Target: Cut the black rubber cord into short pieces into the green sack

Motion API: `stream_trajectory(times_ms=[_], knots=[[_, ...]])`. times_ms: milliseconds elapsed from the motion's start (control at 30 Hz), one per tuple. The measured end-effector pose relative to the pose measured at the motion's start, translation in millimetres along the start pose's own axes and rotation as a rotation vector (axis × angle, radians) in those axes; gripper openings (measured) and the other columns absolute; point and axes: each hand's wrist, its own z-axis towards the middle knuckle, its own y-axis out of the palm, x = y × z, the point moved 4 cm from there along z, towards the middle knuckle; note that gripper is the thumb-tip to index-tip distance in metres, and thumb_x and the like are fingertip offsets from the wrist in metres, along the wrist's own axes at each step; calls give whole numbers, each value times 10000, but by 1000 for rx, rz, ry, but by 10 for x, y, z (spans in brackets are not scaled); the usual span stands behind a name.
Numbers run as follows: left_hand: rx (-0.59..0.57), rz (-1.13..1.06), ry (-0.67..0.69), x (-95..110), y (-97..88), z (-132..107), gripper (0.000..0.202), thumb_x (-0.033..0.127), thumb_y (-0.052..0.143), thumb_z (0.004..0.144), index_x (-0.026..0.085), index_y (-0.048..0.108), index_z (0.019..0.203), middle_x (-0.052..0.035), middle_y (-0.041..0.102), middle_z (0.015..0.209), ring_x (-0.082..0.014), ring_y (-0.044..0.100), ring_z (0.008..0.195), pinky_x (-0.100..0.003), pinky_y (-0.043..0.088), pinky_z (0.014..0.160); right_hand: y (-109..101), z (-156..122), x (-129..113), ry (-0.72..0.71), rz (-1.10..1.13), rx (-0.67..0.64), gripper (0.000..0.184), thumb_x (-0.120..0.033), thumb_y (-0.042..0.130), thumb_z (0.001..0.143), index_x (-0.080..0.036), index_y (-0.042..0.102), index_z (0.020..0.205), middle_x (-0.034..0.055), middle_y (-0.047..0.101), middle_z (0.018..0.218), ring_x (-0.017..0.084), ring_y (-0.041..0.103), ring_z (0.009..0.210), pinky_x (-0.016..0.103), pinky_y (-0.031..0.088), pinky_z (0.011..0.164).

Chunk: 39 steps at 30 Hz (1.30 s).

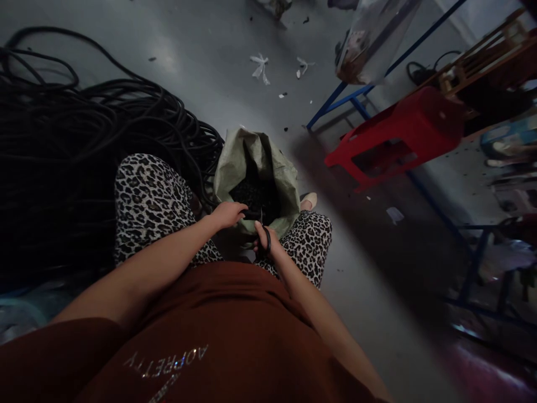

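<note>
Between my knees stands a pale green woven sack (226, 159), its mouth gaping and dark small pieces (260, 193) lying inside. At its near rim, my left hand (229, 215) is closed on a short black cord end (253, 215) that points to the right. Scissors (268, 239) with black handles are in my right hand (262, 238), the thin blade upright beside the cord's tip. Whether the blades touch the cord I cannot tell.
A big heap of black cord (96, 117) lies left of my leg. To the right, a red plastic stool (419, 129) lies on its side near a blue metal frame (348, 101). White scraps (260, 68) are scattered on the grey floor (201, 61).
</note>
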Motion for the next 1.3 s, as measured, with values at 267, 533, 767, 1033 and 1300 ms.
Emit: stream_trajectory(times_ms=[267,533,767,1033,1300], knots=[[-5,11,-17,-12,4,9,356,314,498,905,290,626,1237,-47,701,1172,-215,646,1061,-283,481,883,-42,20,-15,-77,-120,58,446,-529,458,960,-138,585,789,-21,502,463,121,503,308,193,372,301],[-15,39,-59,-46,1,28,359,305,499,900,310,636,1232,-26,696,1192,-206,642,1076,-270,481,887,-49,-36,-42,-63,-136,74,396,-434,510,957,-122,597,729,-24,486,444,97,456,301,186,356,295],[-24,35,-51,-35,-3,31,360,301,498,904,286,637,1236,-49,696,1188,-222,645,1071,-291,483,882,-44,-74,-68,-37,-70,79,377,-416,529,951,-136,567,701,-31,470,456,83,435,288,179,340,288],[-14,65,-53,-46,-15,25,347,299,507,902,303,640,1221,-42,707,1155,-209,649,1043,-269,477,847,-50,-110,-94,-17,-43,63,367,-373,506,970,-142,540,687,-57,434,414,66,402,270,161,305,281],[50,95,-40,-63,-44,26,338,281,515,893,281,651,1203,-73,700,1116,-232,653,1018,-295,479,835,-84,-72,-38,8,112,61,385,-461,523,949,-137,550,742,-77,420,415,48,390,268,131,251,273]])
